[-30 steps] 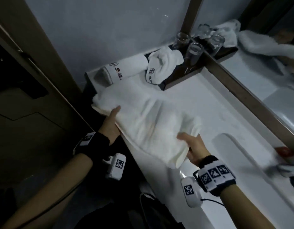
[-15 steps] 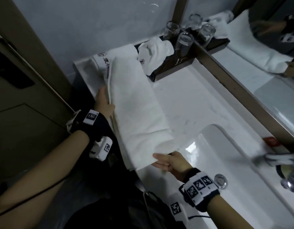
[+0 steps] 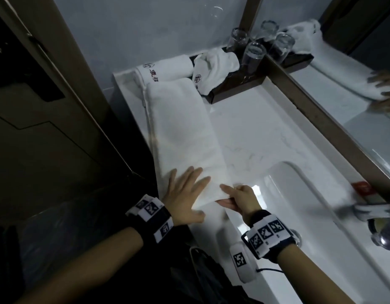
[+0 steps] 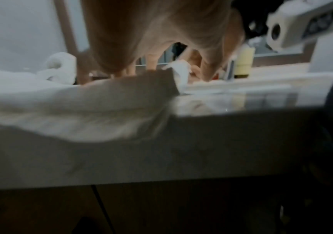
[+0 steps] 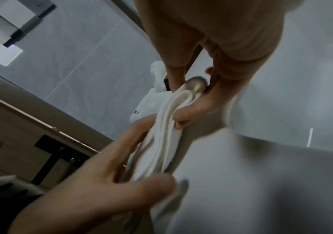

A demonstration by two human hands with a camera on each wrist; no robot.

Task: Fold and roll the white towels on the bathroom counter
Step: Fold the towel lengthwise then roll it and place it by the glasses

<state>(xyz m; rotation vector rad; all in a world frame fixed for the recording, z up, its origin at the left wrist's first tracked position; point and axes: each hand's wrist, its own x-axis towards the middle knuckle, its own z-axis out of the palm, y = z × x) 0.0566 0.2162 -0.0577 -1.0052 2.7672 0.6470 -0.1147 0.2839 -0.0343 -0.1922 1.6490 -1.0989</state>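
A long folded white towel (image 3: 180, 132) lies lengthwise along the left edge of the white counter (image 3: 251, 137). My left hand (image 3: 185, 194) lies flat with spread fingers on the towel's near end. My right hand (image 3: 235, 197) pinches the towel's near right corner between thumb and fingers. The right wrist view shows the folded layers (image 5: 169, 126) held in that pinch. In the left wrist view my fingers (image 4: 151, 63) press on the towel (image 4: 81, 102). A rolled towel with a logo (image 3: 165, 70) and a crumpled towel (image 3: 213, 70) sit at the far end.
A dark tray (image 3: 240, 86) with upturned glasses (image 3: 253, 55) stands at the back by the mirror (image 3: 354, 88). The sink basin (image 3: 310, 216) lies to the right of my hands, with a tap (image 3: 373, 213) at the far right. A door (image 3: 47, 117) stands left.
The towel has been laid down flat along the counter edge. My left hand moved from its far side to press the near end, and my right hand now pinches the near corner.
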